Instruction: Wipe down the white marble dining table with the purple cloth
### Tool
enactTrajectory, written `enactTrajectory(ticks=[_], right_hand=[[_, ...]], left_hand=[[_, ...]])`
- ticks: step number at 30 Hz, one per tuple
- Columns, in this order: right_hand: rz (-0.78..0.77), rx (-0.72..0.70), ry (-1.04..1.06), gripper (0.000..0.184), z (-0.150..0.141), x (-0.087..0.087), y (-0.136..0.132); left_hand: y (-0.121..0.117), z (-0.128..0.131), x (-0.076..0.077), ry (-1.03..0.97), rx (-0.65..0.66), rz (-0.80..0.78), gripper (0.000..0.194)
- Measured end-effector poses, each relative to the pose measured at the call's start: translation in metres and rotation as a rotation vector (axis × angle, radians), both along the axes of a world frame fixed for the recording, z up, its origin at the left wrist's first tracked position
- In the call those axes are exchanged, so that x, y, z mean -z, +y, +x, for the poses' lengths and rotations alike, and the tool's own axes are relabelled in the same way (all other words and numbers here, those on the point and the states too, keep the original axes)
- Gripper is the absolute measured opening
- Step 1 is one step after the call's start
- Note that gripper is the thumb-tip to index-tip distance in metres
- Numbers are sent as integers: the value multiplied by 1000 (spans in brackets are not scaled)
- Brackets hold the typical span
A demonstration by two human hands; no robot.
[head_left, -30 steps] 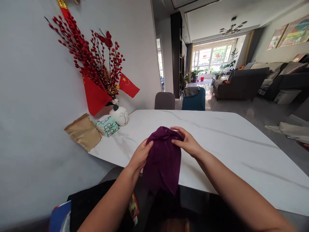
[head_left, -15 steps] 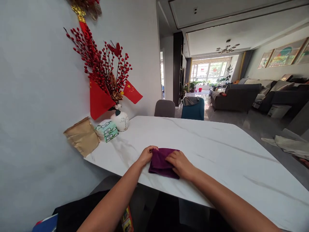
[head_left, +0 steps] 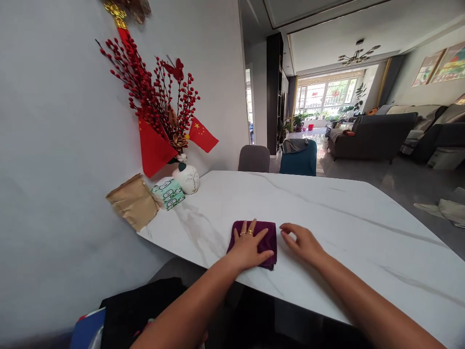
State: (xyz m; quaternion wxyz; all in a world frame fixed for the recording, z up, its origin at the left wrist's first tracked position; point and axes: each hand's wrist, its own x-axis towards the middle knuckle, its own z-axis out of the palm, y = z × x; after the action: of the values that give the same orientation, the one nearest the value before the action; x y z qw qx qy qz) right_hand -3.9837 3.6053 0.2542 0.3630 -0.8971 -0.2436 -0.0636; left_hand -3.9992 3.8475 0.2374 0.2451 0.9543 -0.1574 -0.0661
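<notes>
A folded purple cloth [head_left: 269, 242] lies on the white marble-patterned table [head_left: 308, 208] near its front edge. My left hand [head_left: 249, 247] rests flat on top of the cloth with its fingers spread, two rings showing on them, and it covers much of the fabric. Just right of the cloth is my right hand [head_left: 303, 243], apart from it, fingers loosely curved with a gap between thumb and forefinger and nothing held.
At the table's left end stand a brown paper bag [head_left: 133, 201], a green tissue pack [head_left: 169, 194] and a white vase [head_left: 188, 179] with red berry branches and small flags. Two chairs, one grey [head_left: 254, 159] and one teal [head_left: 300, 159], line the far side.
My left hand has moved from the cloth's left edge to flat on top of it. My right hand has let go and shifted right. The cloth is now folded into a more compact, neater square.
</notes>
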Motion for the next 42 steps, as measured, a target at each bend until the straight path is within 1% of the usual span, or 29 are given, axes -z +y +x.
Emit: enactTrajectory(ticks=[2, 4, 7, 10, 12, 15, 17, 19, 25, 28, 30, 33, 36, 39, 42], right_hand=[[24, 138, 100, 38, 14, 10, -24], [18, 227, 165, 38, 22, 26, -48], [28, 302, 197, 38, 28, 50, -73], [79, 345, 238, 41, 32, 62, -82], [76, 331, 267, 41, 31, 63, -80], [43, 297, 273, 41, 26, 58, -73], [18, 280, 275, 41, 24, 56, -69], [-11, 275, 282, 42, 23, 56, -69], [-63, 271, 253, 45, 34, 69, -75], [-69, 290, 218, 48, 40, 74, -77], [-85, 286, 234, 50, 42, 74, -78], [-113, 277, 278, 53, 43, 70, -77], [-97, 279, 281, 57, 43, 66, -72], [-83, 272, 271, 60, 45, 66, -68], [-94, 245, 274, 59, 48, 66, -65]], left_hand=[[-15, -1, 9, 57, -11, 67, 91], [-18, 2, 18, 52, -16, 94, 88], [-5, 8, 26, 19, 24, 93, 82], [16, 17, 27, -14, 30, 105, 84], [31, 26, 27, -25, 11, 128, 83], [56, 46, 30, -34, -7, 171, 83], [75, 62, 33, -35, -38, 210, 86], [98, 78, 36, -31, -80, 243, 85], [170, 119, 47, -16, -255, 286, 76], [201, 138, 53, 7, -341, 301, 75], [219, 151, 56, 28, -388, 308, 74], [243, 171, 59, 59, -496, 328, 72], [262, 192, 61, 82, -644, 352, 72], [276, 210, 64, 91, -757, 356, 71], [282, 226, 69, 89, -838, 347, 69]])
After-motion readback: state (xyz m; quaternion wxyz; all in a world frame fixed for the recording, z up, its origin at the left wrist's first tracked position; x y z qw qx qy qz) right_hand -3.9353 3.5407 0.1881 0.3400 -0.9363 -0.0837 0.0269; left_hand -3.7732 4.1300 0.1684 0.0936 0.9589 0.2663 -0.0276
